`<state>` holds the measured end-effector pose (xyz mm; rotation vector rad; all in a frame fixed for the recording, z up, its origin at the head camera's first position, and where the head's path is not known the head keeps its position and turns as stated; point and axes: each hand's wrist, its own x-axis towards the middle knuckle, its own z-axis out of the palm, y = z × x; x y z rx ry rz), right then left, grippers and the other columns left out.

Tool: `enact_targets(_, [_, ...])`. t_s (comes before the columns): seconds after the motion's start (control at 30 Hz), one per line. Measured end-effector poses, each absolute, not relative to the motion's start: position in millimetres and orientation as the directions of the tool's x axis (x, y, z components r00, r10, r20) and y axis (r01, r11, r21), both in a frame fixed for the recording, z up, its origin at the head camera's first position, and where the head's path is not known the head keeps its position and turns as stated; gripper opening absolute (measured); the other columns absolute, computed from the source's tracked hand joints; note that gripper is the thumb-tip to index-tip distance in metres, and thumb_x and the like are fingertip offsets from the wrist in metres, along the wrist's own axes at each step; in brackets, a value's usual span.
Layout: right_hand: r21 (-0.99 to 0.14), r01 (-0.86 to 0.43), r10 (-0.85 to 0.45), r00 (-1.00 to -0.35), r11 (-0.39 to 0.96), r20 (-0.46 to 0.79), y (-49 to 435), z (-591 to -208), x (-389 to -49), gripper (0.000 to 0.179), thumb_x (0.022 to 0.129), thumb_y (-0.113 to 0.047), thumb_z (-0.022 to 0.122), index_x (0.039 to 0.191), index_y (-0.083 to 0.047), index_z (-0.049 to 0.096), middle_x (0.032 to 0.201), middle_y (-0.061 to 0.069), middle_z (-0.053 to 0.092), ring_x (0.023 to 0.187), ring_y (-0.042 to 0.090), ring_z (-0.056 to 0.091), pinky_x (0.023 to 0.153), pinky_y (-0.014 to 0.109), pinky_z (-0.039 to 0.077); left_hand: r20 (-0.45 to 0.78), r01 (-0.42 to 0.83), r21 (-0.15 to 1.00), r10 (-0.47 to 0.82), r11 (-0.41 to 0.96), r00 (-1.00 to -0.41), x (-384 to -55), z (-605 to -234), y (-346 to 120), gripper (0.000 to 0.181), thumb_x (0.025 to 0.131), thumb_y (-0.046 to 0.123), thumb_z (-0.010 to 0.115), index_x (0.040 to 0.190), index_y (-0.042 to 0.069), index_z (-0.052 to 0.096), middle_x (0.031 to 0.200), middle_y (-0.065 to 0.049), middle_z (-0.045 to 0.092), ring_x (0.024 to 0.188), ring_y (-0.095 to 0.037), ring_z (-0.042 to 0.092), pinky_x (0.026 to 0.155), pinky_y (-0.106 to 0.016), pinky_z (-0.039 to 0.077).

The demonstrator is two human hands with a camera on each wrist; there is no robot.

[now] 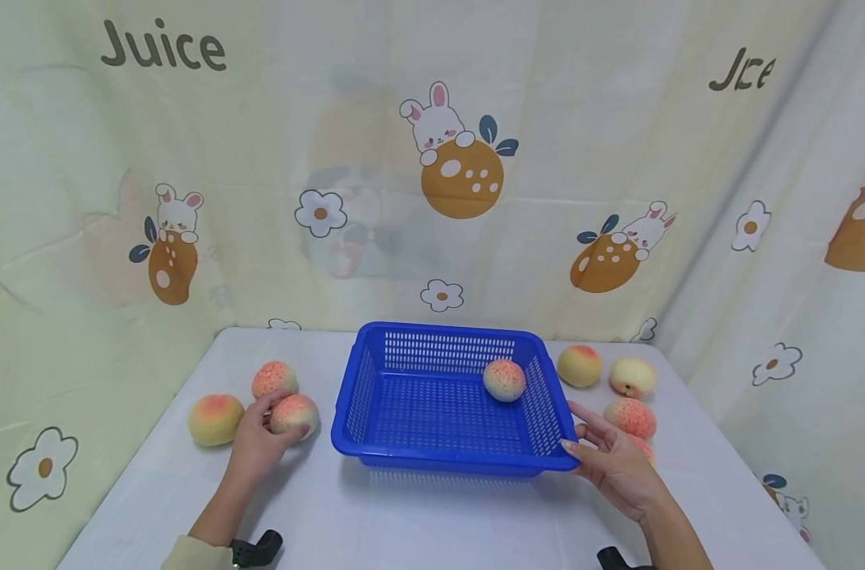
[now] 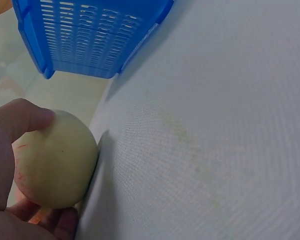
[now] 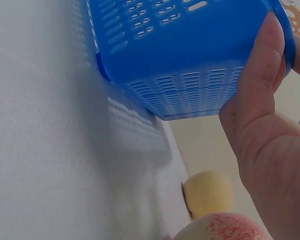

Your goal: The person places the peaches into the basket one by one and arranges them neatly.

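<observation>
My left hand point(image 1: 260, 439) curls its thumb and fingers round a pale peach point(image 1: 295, 416) with pink speckles, left of the blue basket. In the left wrist view that peach point(image 2: 60, 159) sits low at the white tabletop. The right hand point(image 1: 618, 463) grips the near right corner of the blue plastic basket point(image 1: 447, 457), its thumb point(image 3: 267, 55) against the outer wall and fingers at the rim. A single pink-speckled peach point(image 1: 504, 380) lies inside the basket, toward the right.
Beside the left hand lie a yellow-orange peach point(image 1: 215, 419) and a pink-speckled peach point(image 1: 274, 379). Right of the basket are a yellow-red peach point(image 1: 579, 366), a pale yellow peach point(image 1: 633, 377) and pink ones point(image 1: 630, 417), one partly behind the right hand. A printed curtain point(image 1: 375, 261) hangs behind the table.
</observation>
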<state>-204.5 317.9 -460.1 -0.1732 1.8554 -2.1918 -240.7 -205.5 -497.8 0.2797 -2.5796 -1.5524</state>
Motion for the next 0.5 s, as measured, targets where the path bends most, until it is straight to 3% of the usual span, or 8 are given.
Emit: enact_targets(0.5, [-0.982,0.13,-0.261,-0.961,-0.135,-0.092,321.4,-463.9,-206.3,0.076,0.101,-0.002,0.06,0.163,-0.005,0.016,0.105,-0.002,0.061,0.096,0.011,0.071,0.086,0.031,0.062,0.045,-0.057,0.889,-0.21,0.455,-0.977,-239.0,-496.6,-206.7,0.068,0.086,0.014,0.08,0.147,0.011,0.05,0.144,-0.02,0.048,0.122,-0.036,0.053,0.098,-0.047,0.049])
